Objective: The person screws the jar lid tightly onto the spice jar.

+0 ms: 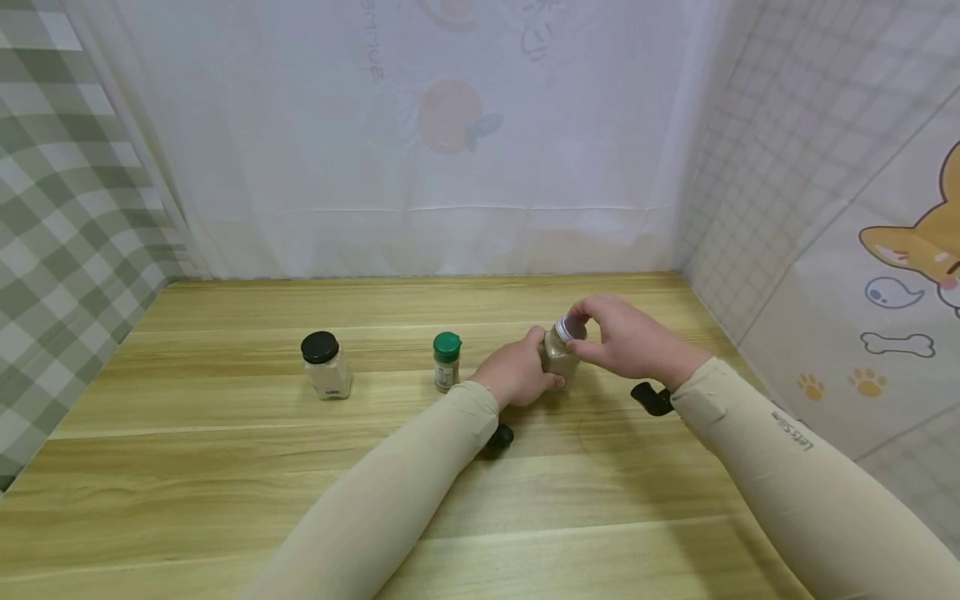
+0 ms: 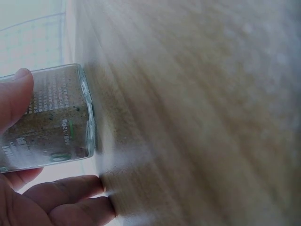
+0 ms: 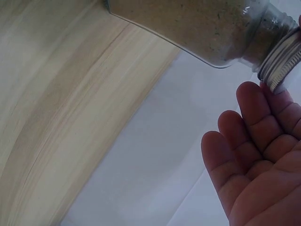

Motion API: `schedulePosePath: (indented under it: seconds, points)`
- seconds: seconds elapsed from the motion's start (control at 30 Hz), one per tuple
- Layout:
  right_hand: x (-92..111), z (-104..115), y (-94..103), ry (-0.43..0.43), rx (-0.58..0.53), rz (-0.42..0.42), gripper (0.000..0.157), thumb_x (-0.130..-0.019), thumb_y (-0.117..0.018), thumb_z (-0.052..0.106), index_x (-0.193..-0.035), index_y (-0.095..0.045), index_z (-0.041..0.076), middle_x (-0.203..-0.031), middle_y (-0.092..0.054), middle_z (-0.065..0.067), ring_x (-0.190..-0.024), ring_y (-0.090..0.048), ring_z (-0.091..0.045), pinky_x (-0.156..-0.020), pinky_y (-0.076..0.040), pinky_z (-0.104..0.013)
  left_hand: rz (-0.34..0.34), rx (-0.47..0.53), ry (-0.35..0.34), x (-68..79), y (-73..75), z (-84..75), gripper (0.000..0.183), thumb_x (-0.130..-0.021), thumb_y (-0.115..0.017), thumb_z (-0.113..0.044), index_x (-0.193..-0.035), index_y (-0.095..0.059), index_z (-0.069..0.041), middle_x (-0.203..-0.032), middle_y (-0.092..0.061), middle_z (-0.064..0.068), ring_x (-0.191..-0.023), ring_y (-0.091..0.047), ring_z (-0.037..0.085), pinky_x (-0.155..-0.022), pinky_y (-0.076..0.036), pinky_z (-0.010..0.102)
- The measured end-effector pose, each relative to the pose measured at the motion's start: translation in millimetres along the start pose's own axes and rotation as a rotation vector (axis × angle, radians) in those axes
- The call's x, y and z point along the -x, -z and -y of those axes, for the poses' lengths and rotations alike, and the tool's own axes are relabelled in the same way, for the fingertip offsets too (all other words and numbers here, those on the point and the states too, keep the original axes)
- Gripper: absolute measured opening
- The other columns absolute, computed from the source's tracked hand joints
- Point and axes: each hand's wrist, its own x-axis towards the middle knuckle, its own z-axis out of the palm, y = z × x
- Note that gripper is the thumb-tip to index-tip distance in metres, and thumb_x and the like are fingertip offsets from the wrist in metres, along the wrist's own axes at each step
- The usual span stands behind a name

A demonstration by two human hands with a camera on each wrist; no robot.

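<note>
A squarish glass jar (image 1: 557, 360) of speckled brown seasoning is held by my left hand (image 1: 516, 372) near the right side of the table. In the left wrist view, the thumb lies along the printed side of the jar (image 2: 51, 117), and two fingertips reach the wood by its base. My right hand (image 1: 628, 337) pinches the ridged silver lid (image 1: 568, 328) at the jar's top between thumb and fingers. Glass threads show at the neck beside the lid (image 3: 278, 61) in the right wrist view, where the other fingers extend loosely.
A small shaker bottle with a green cap (image 1: 447, 348) stands left of my left hand. Farther left is a pale-filled jar with a black lid (image 1: 328, 375). Black wrist-mounted parts (image 1: 652, 399) show below my wrists. A white curtain (image 1: 337, 167) closes off the table's back edge.
</note>
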Motion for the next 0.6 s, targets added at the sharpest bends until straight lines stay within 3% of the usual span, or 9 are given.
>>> schedulePosePath:
  seconds: [0.37, 0.6]
  points:
    - [-1.7, 0.4, -3.1, -0.01, 0.024, 0.013, 0.025, -0.1, -0.069, 0.016, -0.116, -0.065, -0.002, -0.113, -0.069, -0.013, -0.108, -0.064, -0.029, -0.096, -0.053, -0.049, -0.004, -0.002, -0.001, 0.7, -0.2, 0.0, 0.057, -0.098, -0.074, -0.046, -0.137, -0.042, -0.02, -0.128, -0.069, 0.007, -0.097, -0.065, 0.02, -0.08, -0.052, 0.036]
    - [-2.6, 1.5, -3.3, -0.023, 0.047, 0.011, 0.027, -0.099, -0.07, 0.017, -0.117, -0.066, -0.003, -0.112, -0.069, -0.013, -0.106, -0.064, -0.029, -0.094, -0.053, -0.048, 0.0, -0.003, 0.001, 0.4, 0.6, -0.5, 0.059, -0.098, -0.074, -0.045, -0.139, -0.042, -0.019, -0.131, -0.069, 0.008, -0.099, -0.065, 0.02, -0.083, -0.053, 0.037]
